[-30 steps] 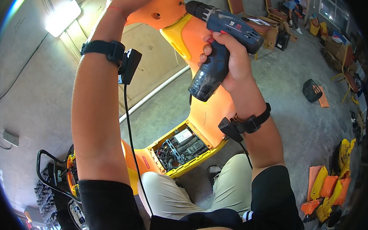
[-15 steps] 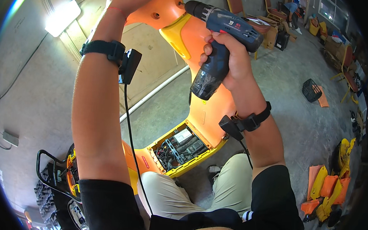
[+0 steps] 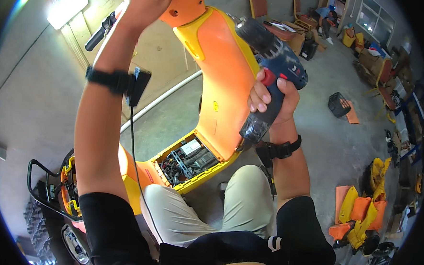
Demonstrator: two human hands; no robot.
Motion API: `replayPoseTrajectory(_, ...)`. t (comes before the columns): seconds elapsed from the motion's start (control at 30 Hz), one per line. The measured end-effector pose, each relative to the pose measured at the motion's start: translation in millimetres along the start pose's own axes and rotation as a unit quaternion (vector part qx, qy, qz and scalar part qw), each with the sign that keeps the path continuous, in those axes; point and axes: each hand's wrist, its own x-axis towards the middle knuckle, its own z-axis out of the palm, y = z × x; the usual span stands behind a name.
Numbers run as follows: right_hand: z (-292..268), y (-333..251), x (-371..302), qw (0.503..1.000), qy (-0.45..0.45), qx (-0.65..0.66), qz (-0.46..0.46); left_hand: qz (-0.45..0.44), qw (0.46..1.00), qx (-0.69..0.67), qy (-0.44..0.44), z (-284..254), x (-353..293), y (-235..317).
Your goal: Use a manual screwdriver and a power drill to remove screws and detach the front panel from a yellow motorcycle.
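Observation:
A dark blue cordless drill [image 3: 288, 64] is in my right hand [image 3: 283, 98], whose fingers wrap its grip around the red trigger. Its black chuck points up and left with a thin bit at the end, apart from the orange front panel [image 3: 182, 8] of a scooter. That panel has small round screw holes. My left hand [image 3: 149, 7] lies against the panel's left side, its fingers mostly cut off by the upper edge. Below, the scooter's orange and yellow body [image 3: 219, 89] curves down to an uncovered compartment [image 3: 186, 162] packed with wires and electronic parts.
A black handlebar grip [image 3: 99, 33] juts out left of my left forearm. Orange and yellow panels [image 3: 361, 207] lie on the floor at right, with a black basket [image 3: 338, 104] farther off. Chairs [image 3: 259, 5] and a bending person [image 3: 326, 18] are at the back.
The drill has moved right and down, away from the orange panel, and its chuck tilts more steeply. The whole view has shifted slightly; my left hand stays at the panel.

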Motion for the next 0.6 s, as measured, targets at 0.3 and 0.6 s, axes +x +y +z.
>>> replayPoseTrajectory(0.3,17.1,5.0,-2.0,0.952,-0.286,0.111,0.018,-0.172,0.835,-0.455,-0.257,-86.0,-54.8,146.7)
replayPoseTrajectory(0.6,49.4,14.3,-0.3,0.942,-0.320,0.092,0.041,-0.164,0.835,-0.496,-0.171,-109.4,-62.2,165.9)
